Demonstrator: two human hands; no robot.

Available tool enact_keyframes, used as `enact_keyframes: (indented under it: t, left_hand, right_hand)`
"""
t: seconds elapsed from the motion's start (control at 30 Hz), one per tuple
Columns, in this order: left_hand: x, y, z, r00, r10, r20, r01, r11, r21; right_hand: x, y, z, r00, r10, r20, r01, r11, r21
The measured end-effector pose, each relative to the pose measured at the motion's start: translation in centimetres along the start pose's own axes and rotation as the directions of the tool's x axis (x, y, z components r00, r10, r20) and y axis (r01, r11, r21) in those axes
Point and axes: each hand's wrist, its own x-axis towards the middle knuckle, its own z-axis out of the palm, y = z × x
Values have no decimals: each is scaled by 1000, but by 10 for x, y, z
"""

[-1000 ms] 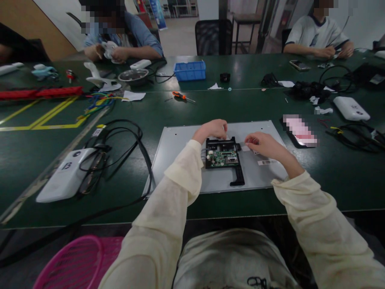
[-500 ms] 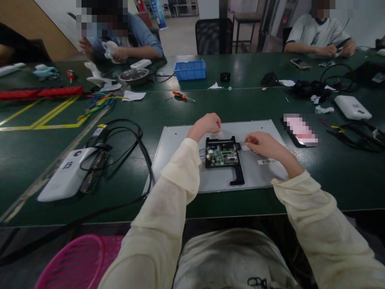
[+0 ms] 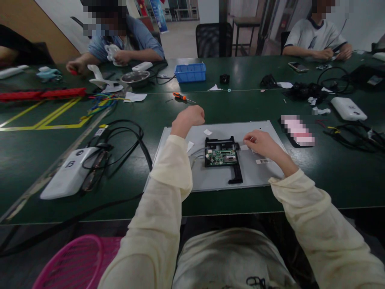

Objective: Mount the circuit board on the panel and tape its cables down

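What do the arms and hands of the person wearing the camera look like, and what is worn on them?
The left sleeve and right sleeve are long, loose and pale cream, with soft folds, ending near the wrists. The left hand and right hand wear no gloves. I see no cables or markings on the sleeves.

Blk mesh chair (image 3: 214, 39) behind grn table (image 3: 255, 108), w/ pale floor (image 3: 182, 46).

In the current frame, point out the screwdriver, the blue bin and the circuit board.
Screwdriver (image 3: 179, 96): head view, on its orange and black handle.
Blue bin (image 3: 190, 74): head view, on its near side wall.
Circuit board (image 3: 221, 157): head view, on its green face, near the middle.
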Motion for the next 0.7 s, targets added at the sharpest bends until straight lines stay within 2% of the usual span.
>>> enact_keyframes:
  t: [0.13, 0.27, 0.33, 0.47, 0.63, 0.7]
  left_hand:
    - [-21, 3, -22, 991, 53, -119, -52, 999, 10]
    - [-44, 3, -24, 979, 55, -196, -54, 998, 13]
    - [-52, 1, -18, 987, 13, -158, -11, 1000, 15]
    - [-64, -5, -6, 997, -74, -14, 75, 994, 77]
    - [-75, -7, 3, 985, -104, 137, 83, 986, 146]
    - [-76, -10, 9, 980, -110, 164, 83, 983, 167]
  right_hand:
    - [1, -2, 5, 996, -21, -88, 24, 999, 32]
    - [2, -6, 11, 983, -67, -172, 81, 993, 80]
    - [2, -9, 12, 977, -104, -185, 118, 991, 67]
    - [2, -11, 14, 973, -157, -169, 164, 986, 25]
    - [2, -10, 15, 974, -162, -158, 168, 986, 23]
    - [1, -10, 16, 974, -166, -155, 172, 985, 24]
